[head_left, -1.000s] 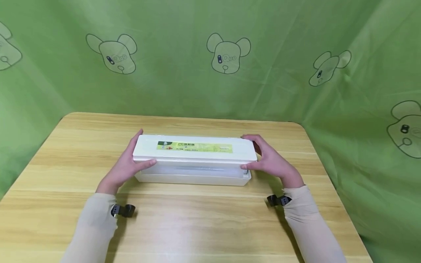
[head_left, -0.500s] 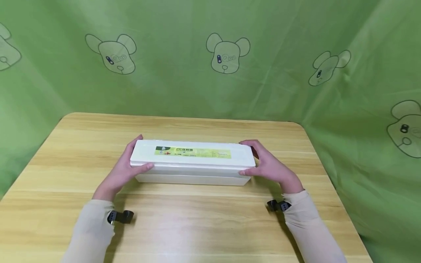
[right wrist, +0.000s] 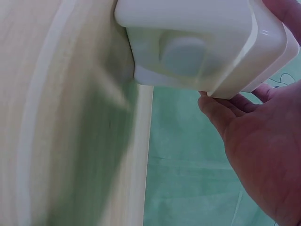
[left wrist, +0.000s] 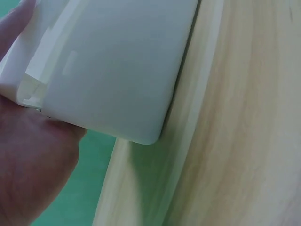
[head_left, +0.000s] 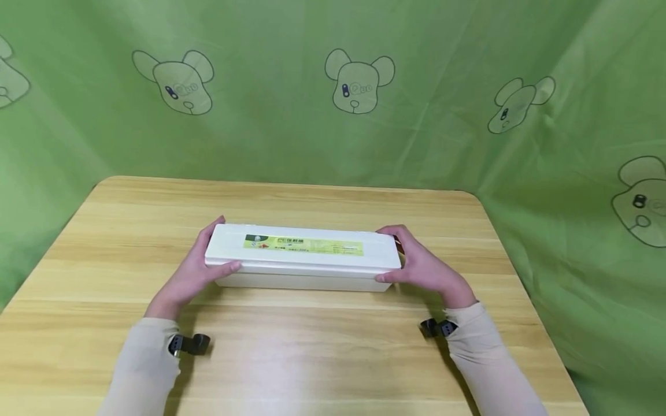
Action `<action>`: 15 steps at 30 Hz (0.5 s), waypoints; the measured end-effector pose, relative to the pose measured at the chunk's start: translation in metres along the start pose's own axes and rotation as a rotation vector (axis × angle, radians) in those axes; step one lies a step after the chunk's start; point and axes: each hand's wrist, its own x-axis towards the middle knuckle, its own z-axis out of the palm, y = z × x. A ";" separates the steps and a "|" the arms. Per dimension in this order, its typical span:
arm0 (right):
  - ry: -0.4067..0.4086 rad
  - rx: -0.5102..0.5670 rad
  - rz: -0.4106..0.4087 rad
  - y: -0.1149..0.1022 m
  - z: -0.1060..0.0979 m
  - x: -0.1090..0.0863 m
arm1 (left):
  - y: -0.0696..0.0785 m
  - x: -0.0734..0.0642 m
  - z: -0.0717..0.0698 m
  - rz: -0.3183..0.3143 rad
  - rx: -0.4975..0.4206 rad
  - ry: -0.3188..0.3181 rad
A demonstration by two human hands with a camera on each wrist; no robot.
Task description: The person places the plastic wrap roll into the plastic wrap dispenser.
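Left hand (left wrist: 35,157) holding white box (left wrist: 117,66) — wooden tabletop (left wrist: 240,122) underneath.

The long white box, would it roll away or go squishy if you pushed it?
The long white box probably wouldn't roll: it looks flat-sided and sits low on the table. It seems stiff rather than squishy, because its walls look straight and undented. It might be slippery, since its surface looks smooth.

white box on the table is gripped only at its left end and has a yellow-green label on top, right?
Not only at its left end: the head view shows it gripped at both ends, by the left hand at one and the right hand at the other. The white box on the table does have a yellow-green label on top.
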 end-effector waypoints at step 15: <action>-0.007 0.000 0.014 0.004 0.004 0.000 | -0.006 0.000 0.000 -0.011 0.018 -0.002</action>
